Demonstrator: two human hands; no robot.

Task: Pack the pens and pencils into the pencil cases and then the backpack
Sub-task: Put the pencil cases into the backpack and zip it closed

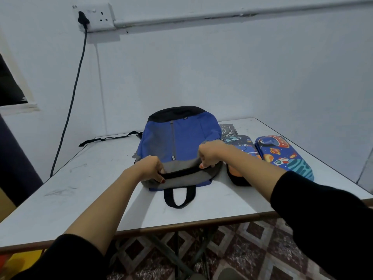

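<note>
A blue, grey and black backpack (177, 142) lies flat in the middle of the white table (84, 188), its carry handle toward me. My left hand (150, 167) grips the left end of its top opening, and my right hand (209, 153) pinches the right end. Three space-print pencil cases lie to the right: a dark one (228, 129) at the back, a blue one (243, 145) partly under my right forearm, and a hard blue one (282, 155) with planets. No loose pens or pencils show.
A black backpack strap (109, 139) trails across the table's far left. A wall socket with a dark cable (74, 87) hangs at the back left. The table's near edge (181, 226) runs over a patterned floor.
</note>
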